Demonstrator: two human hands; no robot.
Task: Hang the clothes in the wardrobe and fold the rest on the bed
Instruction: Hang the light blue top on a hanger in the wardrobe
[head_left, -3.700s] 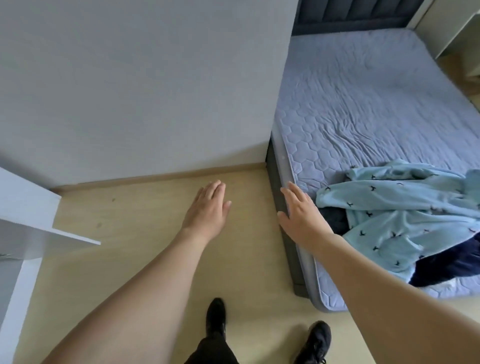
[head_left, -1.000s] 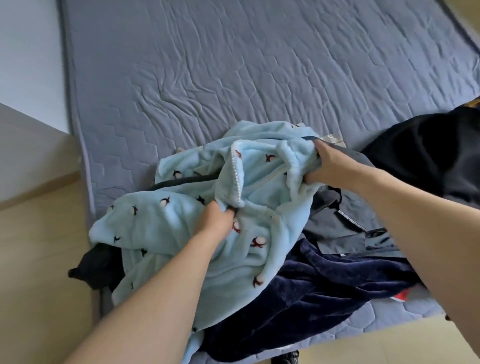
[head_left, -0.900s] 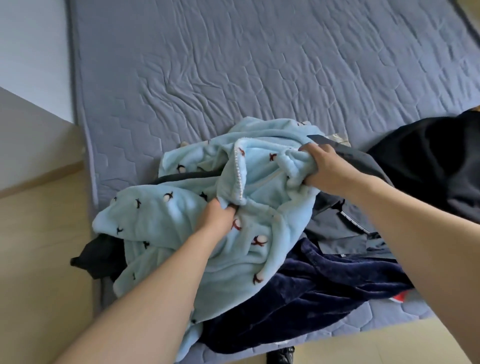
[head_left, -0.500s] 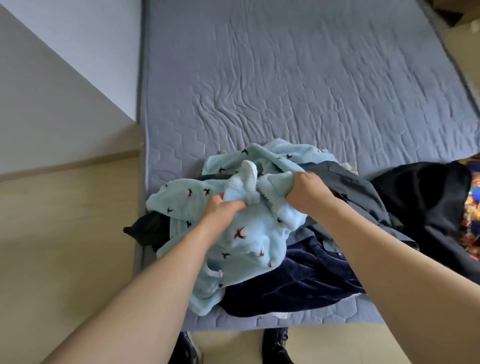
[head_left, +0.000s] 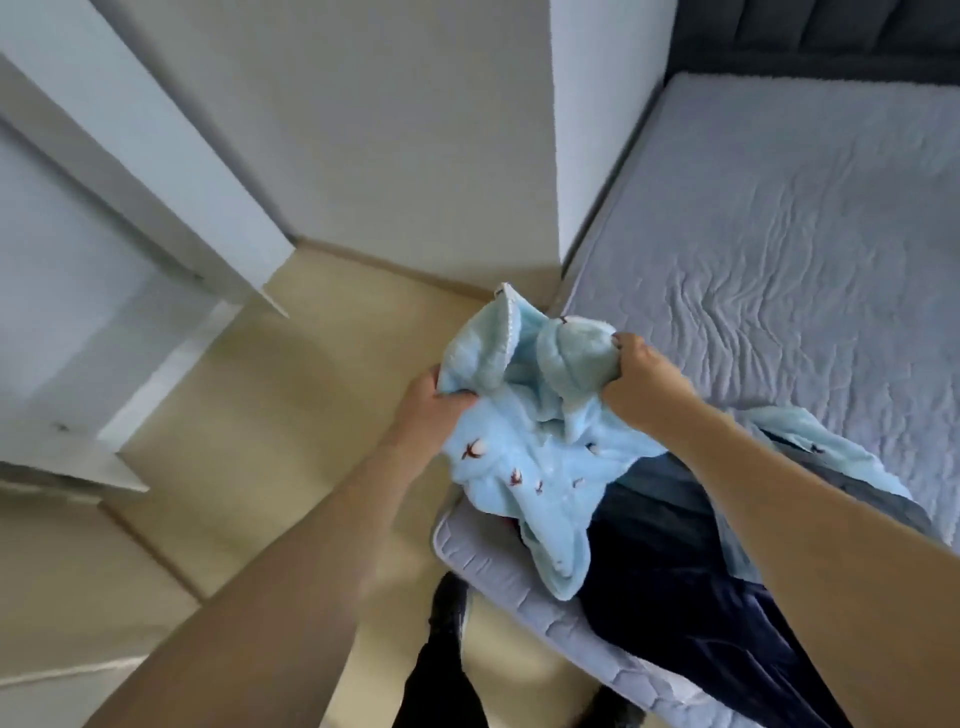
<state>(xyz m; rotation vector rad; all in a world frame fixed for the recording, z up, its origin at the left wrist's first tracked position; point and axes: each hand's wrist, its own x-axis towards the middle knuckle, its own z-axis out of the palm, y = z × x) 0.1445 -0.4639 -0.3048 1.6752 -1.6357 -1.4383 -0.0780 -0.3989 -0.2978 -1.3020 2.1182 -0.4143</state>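
Lifted now: light-blue fleece garment (head_left: 524, 457) was bunched on the bed pile half a second back, its top is raised over the bed (head_left: 779, 249) corner. Left hand (head_left: 431, 402) and right hand (head_left: 641, 382) each grip a fistful near the collar; tail drapes on the dark navy garment (head_left: 691, 587). Step: picking up for hanging, probably. Next: clear the tail, turn left to the wardrobe (head_left: 104, 260).

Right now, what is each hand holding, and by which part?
Both the left hand and right hand grip the light blue fleece garment by its bunched upper edge.
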